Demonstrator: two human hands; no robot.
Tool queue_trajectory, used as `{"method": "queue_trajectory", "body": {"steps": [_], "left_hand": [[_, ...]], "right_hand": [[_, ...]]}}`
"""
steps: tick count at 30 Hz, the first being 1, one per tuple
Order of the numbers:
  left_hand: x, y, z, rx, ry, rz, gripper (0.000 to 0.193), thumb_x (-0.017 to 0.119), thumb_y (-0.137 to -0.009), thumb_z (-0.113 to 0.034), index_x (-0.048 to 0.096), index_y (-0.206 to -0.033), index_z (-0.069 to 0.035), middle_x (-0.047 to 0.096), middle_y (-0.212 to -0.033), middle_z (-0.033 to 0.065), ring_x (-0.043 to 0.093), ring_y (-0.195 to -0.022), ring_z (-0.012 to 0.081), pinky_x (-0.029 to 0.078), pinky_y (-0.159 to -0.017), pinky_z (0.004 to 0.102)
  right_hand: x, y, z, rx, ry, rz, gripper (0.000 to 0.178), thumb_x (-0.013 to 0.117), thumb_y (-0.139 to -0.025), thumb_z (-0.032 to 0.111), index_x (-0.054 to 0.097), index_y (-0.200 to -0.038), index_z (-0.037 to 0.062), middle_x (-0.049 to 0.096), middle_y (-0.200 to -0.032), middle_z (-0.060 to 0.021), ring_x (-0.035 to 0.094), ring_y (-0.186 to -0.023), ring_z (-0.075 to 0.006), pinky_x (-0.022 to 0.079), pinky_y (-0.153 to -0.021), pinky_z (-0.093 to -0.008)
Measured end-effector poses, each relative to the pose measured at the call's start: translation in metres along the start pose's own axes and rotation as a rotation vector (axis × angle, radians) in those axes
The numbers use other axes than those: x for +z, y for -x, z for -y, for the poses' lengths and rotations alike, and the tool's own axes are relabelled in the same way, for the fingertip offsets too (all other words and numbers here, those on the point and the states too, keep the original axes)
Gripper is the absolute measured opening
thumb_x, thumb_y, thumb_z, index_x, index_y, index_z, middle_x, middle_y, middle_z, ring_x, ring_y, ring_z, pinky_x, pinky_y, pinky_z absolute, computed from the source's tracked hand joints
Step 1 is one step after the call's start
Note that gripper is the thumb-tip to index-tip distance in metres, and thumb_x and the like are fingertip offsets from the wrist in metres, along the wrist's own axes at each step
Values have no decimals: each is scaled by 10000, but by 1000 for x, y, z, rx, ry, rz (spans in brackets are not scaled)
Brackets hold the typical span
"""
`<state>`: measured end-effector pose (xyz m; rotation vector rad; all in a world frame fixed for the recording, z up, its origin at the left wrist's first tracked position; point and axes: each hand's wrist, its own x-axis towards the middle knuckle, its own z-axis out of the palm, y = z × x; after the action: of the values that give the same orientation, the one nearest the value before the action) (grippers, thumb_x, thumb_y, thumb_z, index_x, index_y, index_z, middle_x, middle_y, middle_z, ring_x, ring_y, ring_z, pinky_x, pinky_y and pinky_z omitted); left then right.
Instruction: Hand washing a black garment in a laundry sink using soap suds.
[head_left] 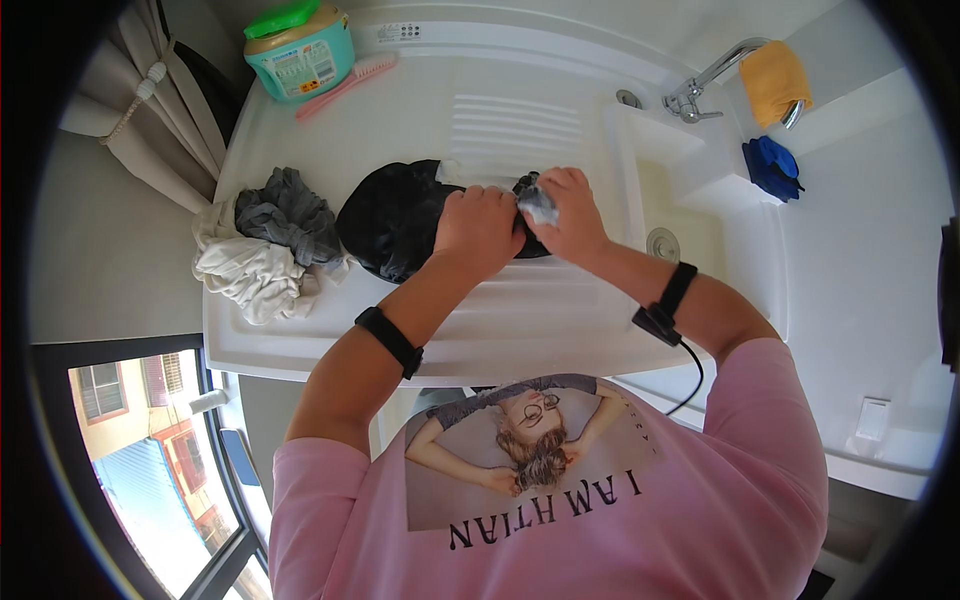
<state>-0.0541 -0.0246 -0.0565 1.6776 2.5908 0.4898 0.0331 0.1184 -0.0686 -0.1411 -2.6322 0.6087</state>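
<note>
A dark, wet-looking black cloth [392, 222] lies spread on the white washboard counter, with a small white patch at its upper edge. My left hand [478, 228] is closed on the cloth's right part, knuckles up. Close beside it, my right hand [572, 215] is closed round a bunched end of the same cloth. A pale grey-white bit [538, 205] shows between the two hands; I cannot tell whether it is suds or fabric. My fingertips are mostly hidden.
Left of the black cloth lie a grey cloth [288, 215] and a white cloth [255, 270], heaped together. A teal tub [300, 62] with a green lid and a pink brush [345, 86] stand behind. The sink [690, 205], faucet [690, 100] and orange cloth [775, 82] are at right.
</note>
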Motion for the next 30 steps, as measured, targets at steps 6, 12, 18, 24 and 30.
{"method": "queue_trajectory", "body": {"steps": [6, 12, 18, 24, 30], "left_hand": [[4, -17, -10, 34, -59, 13, 250, 567, -761, -297, 551, -860, -67, 566, -847, 72, 549, -858, 232, 424, -734, 365], [8, -7, -2, -42, -74, 46, 247, 555, -767, -294, 559, -856, -64, 571, -835, 65, 553, -843, 224, 431, -716, 358], [4, -17, -8, -3, -60, 30, 228, 541, -767, -269, 567, -857, -61, 571, -844, 62, 552, -850, 221, 429, -718, 356], [4, -17, -5, -62, -25, 103, 223, 534, -769, -254, 563, -875, -60, 567, -853, 61, 549, -863, 222, 424, -737, 359], [13, -12, 0, -30, -76, 15, 224, 542, -779, -280, 564, -855, -71, 571, -827, 56, 553, -832, 211, 424, -704, 354]], "right_hand": [[-4, -29, -65, 27, 198, -15, 277, 661, -636, 210, 588, -834, 30, 530, -937, -82, 458, -968, -309, 395, -801, -436], [8, -18, -13, 88, 193, 80, 280, 637, -656, 215, 593, -858, 26, 536, -943, -84, 457, -978, -309, 397, -808, -433], [1, -22, -43, -139, 104, 54, 302, 634, -649, 229, 589, -872, 30, 547, -965, -80, 467, -970, -302, 402, -800, -426], [14, -34, -30, 101, 322, -77, 301, 648, -640, 244, 590, -847, 33, 570, -913, -83, 486, -937, -284, 410, -786, -393], [-7, 33, 10, -83, -53, 103, 295, 652, -634, 244, 580, -819, 25, 567, -907, -93, 497, -896, -291, 407, -762, -410]]}}
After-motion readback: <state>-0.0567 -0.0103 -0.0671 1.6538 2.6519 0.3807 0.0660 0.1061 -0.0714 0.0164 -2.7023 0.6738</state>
